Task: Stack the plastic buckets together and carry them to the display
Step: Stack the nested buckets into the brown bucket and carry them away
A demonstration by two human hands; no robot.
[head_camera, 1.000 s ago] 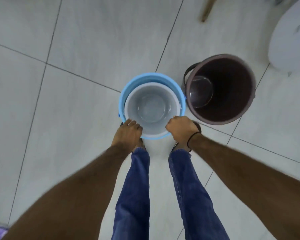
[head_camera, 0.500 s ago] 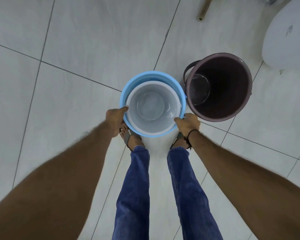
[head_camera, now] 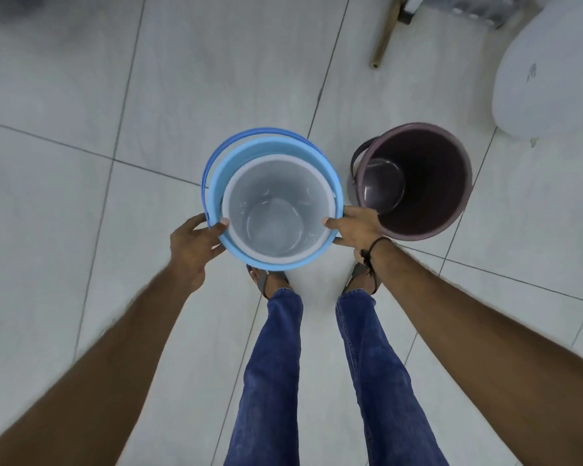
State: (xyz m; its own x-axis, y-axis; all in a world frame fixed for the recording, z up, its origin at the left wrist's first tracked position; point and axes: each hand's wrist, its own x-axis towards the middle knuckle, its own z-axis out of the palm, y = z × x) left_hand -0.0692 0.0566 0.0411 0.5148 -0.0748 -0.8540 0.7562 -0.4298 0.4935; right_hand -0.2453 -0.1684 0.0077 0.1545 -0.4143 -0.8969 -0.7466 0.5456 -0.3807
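Buckets nest white bucket [head_camera: 276, 210] inside blue bucket [head_camera: 330, 183], both hands [head_camera: 191, 243] [head_camera: 357, 227] gripping opposite rims for balance, while the maroon bucket [head_camera: 428, 183] waits at three o'clock, unstacked.

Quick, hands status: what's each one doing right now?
Left hand: closed on the rim of the blue bucket, thumb over the white bucket nested inside.
Right hand: gripping the opposite rim of the same pair.

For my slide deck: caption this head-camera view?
Both hands grip nested white and blue buckets beside a maroon bucket.
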